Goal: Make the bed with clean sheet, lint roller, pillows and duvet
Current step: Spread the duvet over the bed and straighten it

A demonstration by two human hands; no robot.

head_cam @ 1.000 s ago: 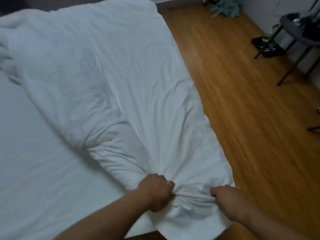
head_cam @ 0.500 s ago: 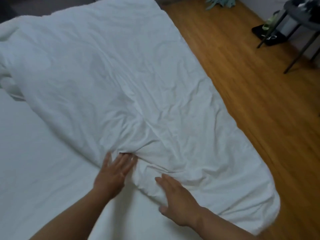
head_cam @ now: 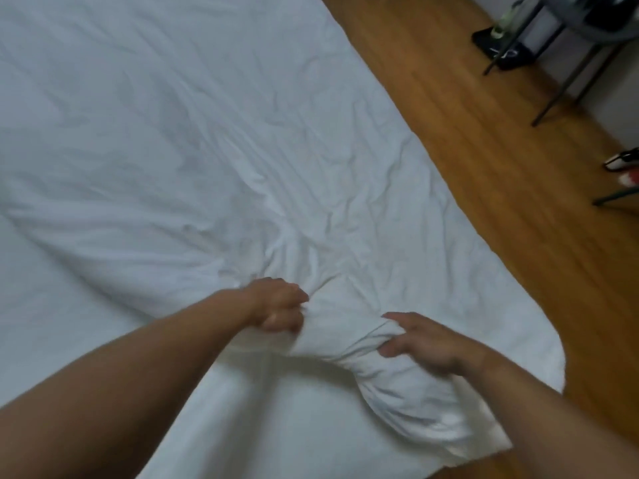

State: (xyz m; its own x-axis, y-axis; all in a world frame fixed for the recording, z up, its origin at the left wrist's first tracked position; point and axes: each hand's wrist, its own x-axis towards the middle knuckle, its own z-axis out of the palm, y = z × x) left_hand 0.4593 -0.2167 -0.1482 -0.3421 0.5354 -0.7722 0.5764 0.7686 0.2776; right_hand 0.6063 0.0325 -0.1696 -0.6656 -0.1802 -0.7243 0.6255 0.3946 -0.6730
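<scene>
A white duvet (head_cam: 214,133) lies crumpled across the bed and fills most of the head view, its right edge hanging over the bed's side. Under it, at the lower left, the white sheet (head_cam: 62,333) shows flat. My left hand (head_cam: 276,305) is closed in a fist on a bunched fold of the duvet near its front edge. A little to the right, my right hand (head_cam: 425,344) grips a thick rolled fold of the same duvet between thumb and fingers. No pillows or lint roller are in view.
A wooden floor (head_cam: 501,167) runs along the right of the bed. At the top right stands a dark table with thin metal legs (head_cam: 567,81), with a black item and a bottle (head_cam: 501,39) under it. A red and white object (head_cam: 626,167) lies at the right edge.
My hands lay flat and open on the duvet half a second ago; now both have closed on folds of it. The view has moved closer over the bed.
</scene>
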